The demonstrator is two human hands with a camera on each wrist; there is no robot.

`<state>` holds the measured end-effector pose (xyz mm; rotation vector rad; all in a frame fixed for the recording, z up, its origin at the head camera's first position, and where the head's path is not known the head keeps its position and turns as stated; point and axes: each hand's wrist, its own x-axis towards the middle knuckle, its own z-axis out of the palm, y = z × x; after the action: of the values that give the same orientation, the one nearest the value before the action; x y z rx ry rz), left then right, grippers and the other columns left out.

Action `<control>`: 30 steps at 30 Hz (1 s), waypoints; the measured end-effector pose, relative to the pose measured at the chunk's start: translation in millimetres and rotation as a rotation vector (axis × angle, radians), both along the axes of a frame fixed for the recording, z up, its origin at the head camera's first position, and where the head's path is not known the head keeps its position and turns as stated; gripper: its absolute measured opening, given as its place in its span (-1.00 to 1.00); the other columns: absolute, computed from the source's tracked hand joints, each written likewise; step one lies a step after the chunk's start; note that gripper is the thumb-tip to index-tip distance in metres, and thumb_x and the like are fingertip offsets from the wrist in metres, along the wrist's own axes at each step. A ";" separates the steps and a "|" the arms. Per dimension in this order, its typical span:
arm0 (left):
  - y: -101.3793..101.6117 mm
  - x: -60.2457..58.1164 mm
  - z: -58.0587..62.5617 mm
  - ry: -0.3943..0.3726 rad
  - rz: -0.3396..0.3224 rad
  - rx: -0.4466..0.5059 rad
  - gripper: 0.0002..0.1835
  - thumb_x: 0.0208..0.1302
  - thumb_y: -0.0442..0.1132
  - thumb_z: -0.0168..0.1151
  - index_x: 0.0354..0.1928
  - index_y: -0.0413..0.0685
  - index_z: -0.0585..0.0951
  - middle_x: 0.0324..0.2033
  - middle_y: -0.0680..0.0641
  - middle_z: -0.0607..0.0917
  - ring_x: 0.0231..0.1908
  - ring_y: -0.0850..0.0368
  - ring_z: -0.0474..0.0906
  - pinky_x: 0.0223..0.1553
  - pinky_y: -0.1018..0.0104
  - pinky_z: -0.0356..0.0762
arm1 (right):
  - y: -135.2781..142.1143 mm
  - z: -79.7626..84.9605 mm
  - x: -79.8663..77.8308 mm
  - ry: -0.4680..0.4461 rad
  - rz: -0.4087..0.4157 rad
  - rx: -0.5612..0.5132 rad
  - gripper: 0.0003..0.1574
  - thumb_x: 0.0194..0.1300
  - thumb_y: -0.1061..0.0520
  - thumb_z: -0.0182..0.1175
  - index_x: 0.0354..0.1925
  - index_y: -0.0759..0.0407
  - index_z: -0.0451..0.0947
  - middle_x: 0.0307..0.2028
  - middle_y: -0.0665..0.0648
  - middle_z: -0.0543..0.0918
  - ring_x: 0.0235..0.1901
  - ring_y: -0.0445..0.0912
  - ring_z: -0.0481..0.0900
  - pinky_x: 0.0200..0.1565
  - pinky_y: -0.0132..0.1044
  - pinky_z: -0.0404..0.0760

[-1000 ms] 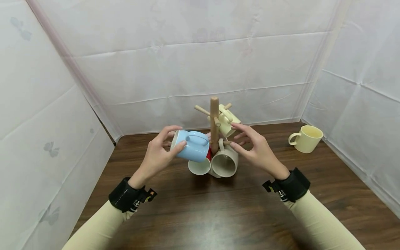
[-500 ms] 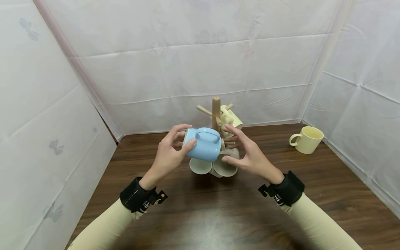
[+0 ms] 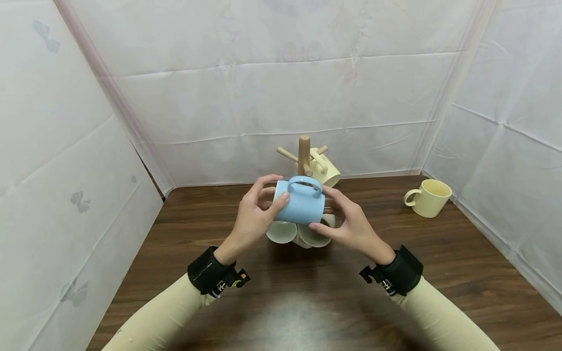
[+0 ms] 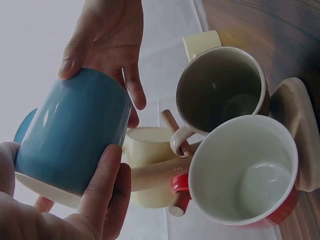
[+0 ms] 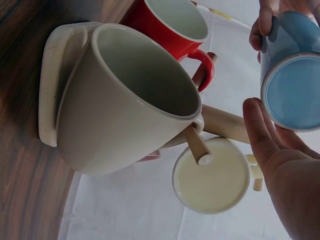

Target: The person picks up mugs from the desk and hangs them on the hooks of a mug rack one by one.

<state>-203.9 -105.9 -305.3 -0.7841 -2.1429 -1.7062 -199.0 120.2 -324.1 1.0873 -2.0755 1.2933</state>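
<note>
A light blue mug [image 3: 300,209] lies sideways in the air before the wooden mug tree [image 3: 304,151], handle up and base toward the right. My left hand [image 3: 254,212] grips it near the rim, thumb on the near side. At the base end, my right hand [image 3: 351,226] pinches the mug between thumb and fingers; in the left wrist view its thumb [image 4: 72,60] meets the base edge. Behind the blue mug, a beige mug [image 5: 120,105] and a red mug with white inside [image 5: 165,30] hang on lower pegs. Higher up hangs a pale yellow mug [image 3: 327,174].
Another pale yellow mug [image 3: 430,200] stands upright at the right of the dark wood table [image 3: 281,302], its handle to the left. White cloth walls [image 3: 272,97] enclose the back and sides. A bare upper peg [image 3: 287,154] points left from the post.
My left hand has carried the blue mug rightward across the front of the mug tree. My right hand has moved slightly left and come from apart to holding the mug's base end.
</note>
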 end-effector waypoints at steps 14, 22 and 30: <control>5.2 -13.8 -10.5 -0.060 0.005 0.001 -0.55 0.28 -0.04 0.14 0.20 0.23 0.37 -0.07 -0.13 0.60 -0.39 0.06 0.62 -0.36 0.12 0.62 | 8.5 -2.7 -7.3 0.009 -0.010 -0.056 -0.12 -0.08 0.32 0.40 0.22 0.29 0.27 0.08 0.20 0.49 -0.17 0.03 0.57 -0.21 0.02 0.60; 4.7 -6.5 9.1 -0.013 -0.020 -0.102 -0.52 0.30 -0.20 0.11 0.26 0.03 0.34 -0.08 -0.23 0.57 -0.35 0.09 0.61 -0.30 0.17 0.61 | 11.5 -5.6 -12.2 -0.059 -0.025 -0.062 -0.15 -0.01 0.31 0.37 0.23 0.28 0.25 -0.02 0.27 0.54 -0.22 0.04 0.58 -0.25 -0.05 0.62; 1.8 -41.4 -17.7 -0.091 -0.034 -0.081 -0.48 0.22 0.07 0.18 0.24 0.36 0.36 -0.10 -0.12 0.59 -0.44 0.09 0.62 -0.50 0.19 0.63 | 18.8 -27.0 -32.6 -0.177 0.017 -0.100 -0.16 0.09 0.26 0.31 0.30 0.05 0.20 0.11 0.18 0.48 -0.19 0.03 0.58 -0.25 -0.11 0.63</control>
<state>-245.3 -104.1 -323.0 -0.7832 -2.2848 -1.7120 -231.6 139.0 -351.1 0.9805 -2.1051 1.5331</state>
